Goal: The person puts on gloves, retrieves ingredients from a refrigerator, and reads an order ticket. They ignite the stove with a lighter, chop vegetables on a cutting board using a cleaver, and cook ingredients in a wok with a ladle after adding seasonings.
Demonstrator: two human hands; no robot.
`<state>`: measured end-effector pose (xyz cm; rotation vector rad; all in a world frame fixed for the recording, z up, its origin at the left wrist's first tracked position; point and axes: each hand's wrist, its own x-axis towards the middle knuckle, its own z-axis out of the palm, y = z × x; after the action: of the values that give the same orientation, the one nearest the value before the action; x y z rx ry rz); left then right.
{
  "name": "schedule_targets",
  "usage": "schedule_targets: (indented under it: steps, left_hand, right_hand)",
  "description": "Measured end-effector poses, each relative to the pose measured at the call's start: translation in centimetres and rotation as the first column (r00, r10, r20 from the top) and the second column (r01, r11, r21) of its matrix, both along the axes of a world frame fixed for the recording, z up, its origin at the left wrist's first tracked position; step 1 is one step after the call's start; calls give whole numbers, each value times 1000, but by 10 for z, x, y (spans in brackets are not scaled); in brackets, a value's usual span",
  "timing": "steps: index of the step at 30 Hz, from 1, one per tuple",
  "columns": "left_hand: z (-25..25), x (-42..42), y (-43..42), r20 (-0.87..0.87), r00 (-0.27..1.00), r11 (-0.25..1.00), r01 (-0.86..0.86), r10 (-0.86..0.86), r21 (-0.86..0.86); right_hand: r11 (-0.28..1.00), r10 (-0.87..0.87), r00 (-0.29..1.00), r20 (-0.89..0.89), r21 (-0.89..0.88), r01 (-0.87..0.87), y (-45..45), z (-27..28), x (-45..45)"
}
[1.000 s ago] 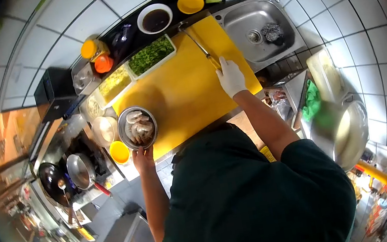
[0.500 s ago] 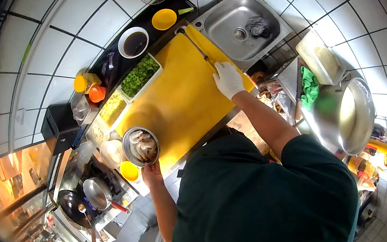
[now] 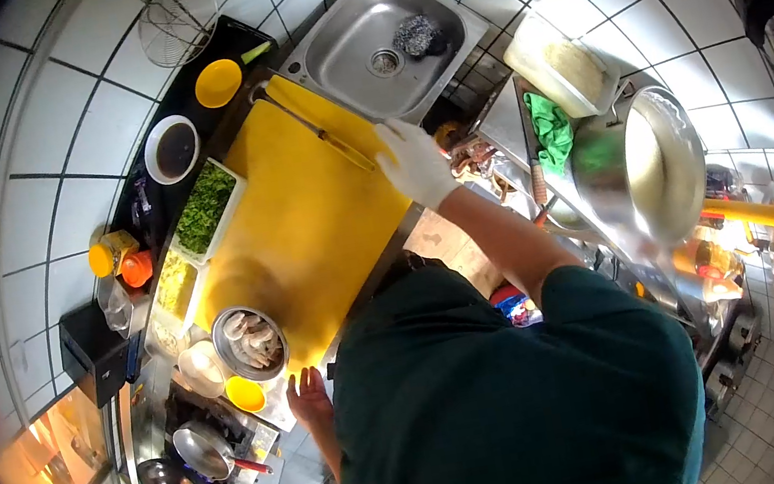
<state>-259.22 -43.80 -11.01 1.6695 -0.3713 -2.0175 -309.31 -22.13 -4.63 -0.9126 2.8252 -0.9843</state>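
Note:
A metal bowl (image 3: 275,363) of raw shrimp (image 3: 252,340) rests at the near left corner of the yellow cutting board (image 3: 303,225). My bare left hand (image 3: 309,401) is just beside it, apart from the bowl, with its fingers spread and nothing in them. On my right hand (image 3: 418,168) is a white glove; it hovers by the board's right edge, fingers apart and seemingly empty. Close to those fingers lies a long thin tool (image 3: 319,131), slanting across the board's far side; its exact kind is unclear.
A container of chopped greens (image 3: 205,208) and one of yellowish bits (image 3: 176,283) line the left side. Behind stand a bowl of dark liquid (image 3: 173,150) and a sink (image 3: 344,36). Pans (image 3: 203,452) sit on the stove at left; a large pot (image 3: 612,161) stands right.
My left hand has let go of the shrimp bowl and drawn back from it. The right hand has moved off the long tool toward the board's edge. The whole view has shifted.

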Motion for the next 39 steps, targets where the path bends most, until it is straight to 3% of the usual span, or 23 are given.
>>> schedule_targets:
  steps: [3, 4, 5, 7, 8, 10, 13, 15, 19, 22, 26, 28, 30, 33, 39]
  left_hand:
    - [-2, 20, 19, 24, 984, 984, 175, -176, 26]
    - [5, 18, 28, 14, 980, 979, 199, -199, 41]
    - [-3, 25, 27, -10, 971, 971, 237, -237, 35]
    - [-45, 52, 18, -61, 949, 950, 311, -310, 15]
    - [-51, 51, 17, -80, 948, 950, 312, -309, 26]
    - [-61, 48, 14, -121, 944, 949, 313, -307, 42]
    - [-28, 3, 10, -16, 942, 941, 335, -334, 55]
    - [-15, -12, 4, -34, 931, 932, 362, -363, -34]
    - [9, -31, -11, 31, 925, 920, 381, -379, -92]
    - [17, -33, -7, 52, 936, 931, 352, -349, -91]
    - [24, -37, 6, 197, 886, 885, 447, -419, -129]
    - [17, -29, 11, 278, 800, 786, 589, -532, -190]
    - [12, -26, 13, 290, 785, 784, 602, -547, -149]
    - [14, -33, 15, 299, 777, 787, 606, -554, -116]
    - [-2, -26, 8, 245, 802, 775, 593, -545, -216]
  right_hand:
    - [988, -139, 980, -144, 41, 146, 64, -17, 1]
    - [974, -183, 983, 20, 140, 179, 90, -19, -2]
    - [929, -296, 955, 29, 240, 281, 118, -28, 1]
    - [716, -487, 866, -113, 516, 470, 169, -46, 11]
    - [703, -515, 849, -117, 509, 497, 195, -57, 15]
    - [599, -585, 811, -15, 665, 445, 223, -52, 15]
    - [528, -599, 794, -98, 698, 484, 262, -102, 20]
    - [534, -625, 779, -49, 701, 473, 264, -106, 16]
    - [666, -642, 766, -37, 468, 581, 287, -134, 11]
    - [778, -627, 758, 183, 204, 594, 294, -109, 10]
    - [736, -516, 692, 506, -152, 660, 311, -112, 13]
    - [812, -561, 776, 287, 6, 584, 316, -111, 14]
    - [836, -548, 824, 145, 97, 540, 319, -104, 17]
    - [775, -631, 707, 321, 210, 596, 299, -67, 16]
    - [833, -550, 806, 219, 81, 547, 331, -114, 22]
